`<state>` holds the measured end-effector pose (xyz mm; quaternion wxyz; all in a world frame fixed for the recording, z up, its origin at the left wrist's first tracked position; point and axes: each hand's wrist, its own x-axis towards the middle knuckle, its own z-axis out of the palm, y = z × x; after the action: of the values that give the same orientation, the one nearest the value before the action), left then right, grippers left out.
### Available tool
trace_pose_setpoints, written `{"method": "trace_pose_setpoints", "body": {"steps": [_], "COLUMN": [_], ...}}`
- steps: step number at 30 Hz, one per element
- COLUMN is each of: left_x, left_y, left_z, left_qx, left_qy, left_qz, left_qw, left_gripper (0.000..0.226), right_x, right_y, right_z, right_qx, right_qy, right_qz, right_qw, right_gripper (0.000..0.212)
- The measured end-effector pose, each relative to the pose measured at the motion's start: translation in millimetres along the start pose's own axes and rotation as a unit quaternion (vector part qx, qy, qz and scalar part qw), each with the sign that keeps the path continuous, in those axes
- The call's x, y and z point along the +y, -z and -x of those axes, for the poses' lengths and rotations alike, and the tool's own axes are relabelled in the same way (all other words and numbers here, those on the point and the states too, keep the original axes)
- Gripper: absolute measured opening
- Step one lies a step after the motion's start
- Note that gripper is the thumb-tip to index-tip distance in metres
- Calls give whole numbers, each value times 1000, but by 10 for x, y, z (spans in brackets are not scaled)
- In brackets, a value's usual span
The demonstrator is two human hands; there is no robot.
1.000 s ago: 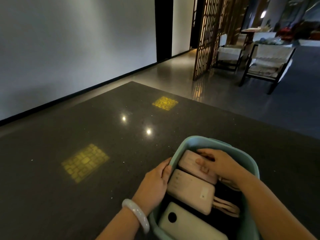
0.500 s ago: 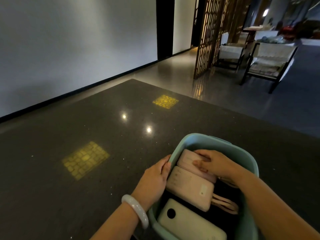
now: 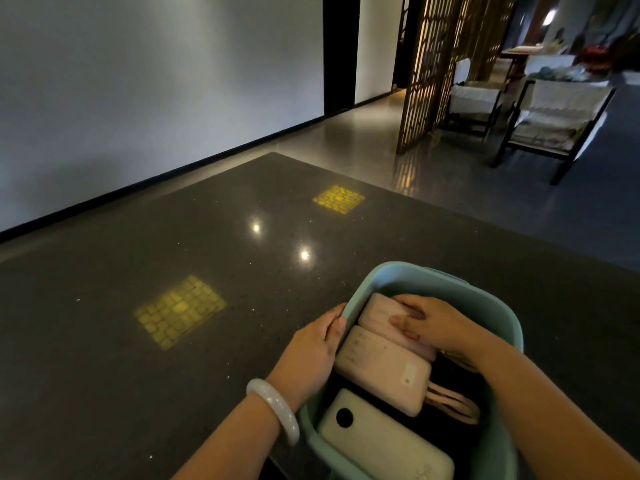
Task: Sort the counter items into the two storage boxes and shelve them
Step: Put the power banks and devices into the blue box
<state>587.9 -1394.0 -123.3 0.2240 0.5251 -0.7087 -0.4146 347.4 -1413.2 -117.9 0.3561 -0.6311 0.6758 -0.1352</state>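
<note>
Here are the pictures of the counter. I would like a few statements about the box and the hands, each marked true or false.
1. The left hand holds the rim of the teal box. True.
2. The right hand is outside the box. False: it rests inside, on the far pink power bank.
3. Two pink power banks lie in the box. True; the near pink power bank sits beside the far one.
4. The white power bank lies on the counter. False: it is in the box.
</note>
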Motion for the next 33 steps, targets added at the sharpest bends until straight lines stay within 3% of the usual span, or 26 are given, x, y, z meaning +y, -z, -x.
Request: {"method": "trace_pose_setpoints", "body": {"steps": [3,8,13,18,22,33], "left_x": [33,62,-129,-636,-1196,-2302], "left_y": [6,96,408,1059,1574,2277], "left_z": [10,73,307,844,1492,3606], "left_qx": [-1,-17,92,189,273,402], "left_qy": [-8,2,7,73,150,371], "left_qz": [-8,27,-16,-42,-59,-20], "left_qw": [1000,999,996,978,948,837], "left_gripper": [42,40,37,37,37,39], "right_x": [14,-209,-914,-1863,-2645,-4295], "right_y": [8,78,12,-415,-1062,-3449], "right_z": [12,49,-26,-198,-270,204], "right_qx": [7,90,123,63,-29,-232], "right_qy": [0,57,192,263,320,462], "right_qz": [3,23,111,218,272,278], "right_qw": [1000,994,967,938,907,810], "right_gripper": [43,34,32,37,40,44]}}
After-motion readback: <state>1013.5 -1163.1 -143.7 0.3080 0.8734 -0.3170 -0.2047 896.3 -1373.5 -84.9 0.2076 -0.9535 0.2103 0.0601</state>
